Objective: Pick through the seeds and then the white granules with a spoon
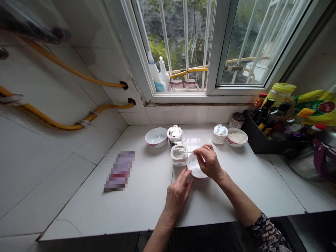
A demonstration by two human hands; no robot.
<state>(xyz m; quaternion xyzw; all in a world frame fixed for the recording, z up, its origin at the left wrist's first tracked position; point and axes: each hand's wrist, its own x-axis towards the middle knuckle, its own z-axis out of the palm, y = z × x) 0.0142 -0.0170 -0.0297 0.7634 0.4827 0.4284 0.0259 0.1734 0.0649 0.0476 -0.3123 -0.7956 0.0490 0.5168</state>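
My right hand [209, 163] pinches the thin handle of a white spoon [189, 152]. The spoon's other end is inside a small square seasoning jar [179, 162] whose top is uncovered. My left hand [177, 190] has its fingers closed on the near left rim of a white bowl [194, 168]. White powdery contents show in this bowl, which stands to the right of the jar and is partly hidden by my right hand. Just behind the jar is a second seasoning jar [174, 133] with a white lid and dark contents.
Left of the jars are a white bowl [152, 137] with a spoon and a blurred purple packet [120, 171]. Farther right stand another lidded jar [219, 133], a bowl of whitish powder [236, 136] and a black box [252, 131] of bottles. Behind the counter is a barred window.
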